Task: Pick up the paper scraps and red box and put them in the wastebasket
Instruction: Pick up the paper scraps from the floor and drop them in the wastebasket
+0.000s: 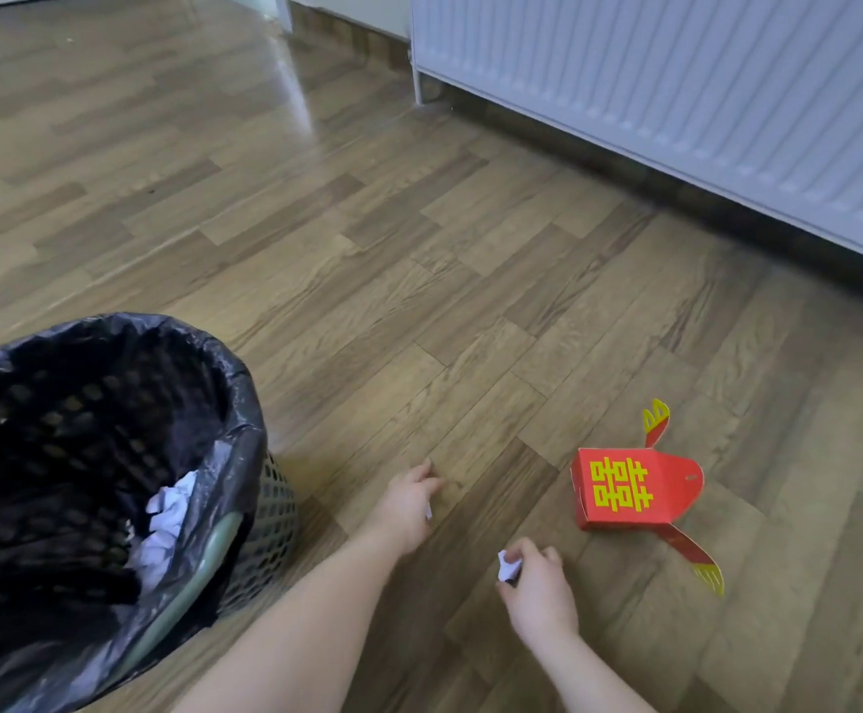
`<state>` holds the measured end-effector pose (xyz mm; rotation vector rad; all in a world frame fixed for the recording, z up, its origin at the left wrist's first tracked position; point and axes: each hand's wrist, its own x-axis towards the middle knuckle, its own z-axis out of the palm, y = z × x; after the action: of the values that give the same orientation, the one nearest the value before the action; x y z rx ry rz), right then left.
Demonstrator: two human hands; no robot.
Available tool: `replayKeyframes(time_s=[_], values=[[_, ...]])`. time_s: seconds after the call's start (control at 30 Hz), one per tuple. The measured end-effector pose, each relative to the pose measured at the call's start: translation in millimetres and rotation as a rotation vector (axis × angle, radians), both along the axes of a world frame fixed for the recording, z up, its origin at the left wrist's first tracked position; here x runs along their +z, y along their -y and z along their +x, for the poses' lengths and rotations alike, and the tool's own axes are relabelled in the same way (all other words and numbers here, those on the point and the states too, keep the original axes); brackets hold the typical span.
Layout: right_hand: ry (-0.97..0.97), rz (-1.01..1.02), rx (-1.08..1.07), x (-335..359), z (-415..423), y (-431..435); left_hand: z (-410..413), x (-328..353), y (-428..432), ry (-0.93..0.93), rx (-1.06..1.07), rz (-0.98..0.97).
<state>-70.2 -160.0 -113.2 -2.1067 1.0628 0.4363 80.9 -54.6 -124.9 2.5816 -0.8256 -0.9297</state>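
A green perforated wastebasket (264, 512) with a black bag liner stands at the lower left; crumpled white paper (167, 522) lies inside it. My left hand (406, 501) is low over the floor just right of the basket, fingers curled around a small white paper scrap (428, 511) that barely shows. My right hand (540, 589) is closed on another crumpled white paper scrap (509, 566). The red box (630, 494), printed with a yellow symbol and with flaps spread out, lies on the floor to the right of both hands.
Wood-pattern floor (367, 249) stretches ahead. A white ribbed radiator panel (676, 84) runs along the far right, raised on a thin leg, with a dark gap beneath it.
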Motion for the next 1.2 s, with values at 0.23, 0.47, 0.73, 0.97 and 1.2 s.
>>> replayKeyframes(time_s=[0.23, 0.47, 0.73, 0.97, 1.2], values=[[0.01, -0.046, -0.011, -8.0, -0.4, -4.2, -19.3, -16.0, -19.5, 0.162, -0.054, 0.017], [0.078, 0.001, -0.02, -2.4, -4.0, 0.4, -23.0, -8.4, -14.7, 0.101, -0.003, 0.014], [0.147, 0.002, -0.046, 0.1, -4.1, -1.5, -33.4, -6.4, -10.3, 0.077, -0.089, 0.07], [0.171, 0.02, -0.042, 1.3, -5.2, -1.2, -34.8, -5.0, 0.5, 0.137, -0.061, 0.138], [0.216, 0.064, -0.115, 7.4, -3.2, 0.7, -35.2, 3.5, 4.2, 0.124, -0.078, 0.183]])
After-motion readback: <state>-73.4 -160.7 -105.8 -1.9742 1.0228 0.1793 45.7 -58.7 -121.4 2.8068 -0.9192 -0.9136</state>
